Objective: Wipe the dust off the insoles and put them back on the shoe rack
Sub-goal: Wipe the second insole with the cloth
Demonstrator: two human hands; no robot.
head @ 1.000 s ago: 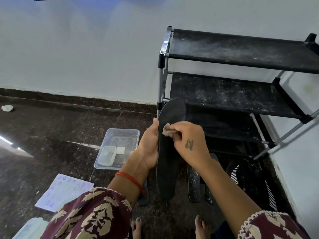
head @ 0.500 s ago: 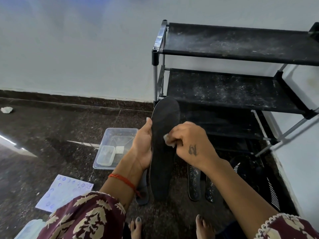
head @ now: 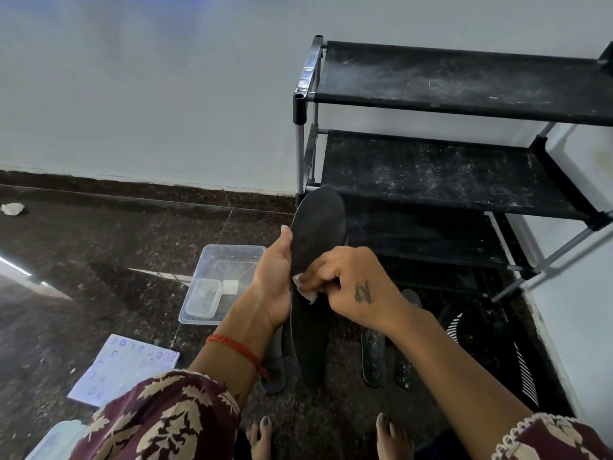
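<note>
Gripping a dark insole (head: 315, 277) along its left edge, the left hand (head: 273, 287) holds it upright at the centre of the frame, toe end up and heel end down near the floor. The right hand (head: 351, 287) pinches a small white wipe (head: 303, 288) in curled fingers and presses it against the insole's face, about midway along its length. A tattoo shows on the back of that hand, and a red thread (head: 237, 348) circles the left wrist.

Behind the insole, filling the upper right of the frame, stands a black shoe rack (head: 464, 174) with dusty fabric shelves and metal tubes. On the floor below the right hand lie two dust-speckled insoles (head: 373, 355) side by side, and another grey one (head: 275, 366) lies partly hidden under the left wrist. To the right of them sits a black sandal with white stripes (head: 461, 323).

Left of centre, a clear plastic tub (head: 229, 260) rests on the dark speckled floor with a smaller lidded container (head: 203, 297) inside it. A printed paper sheet (head: 124, 368) lies at the lower left, and a crumpled white scrap (head: 13, 209) sits at the far left edge near the wall.
</note>
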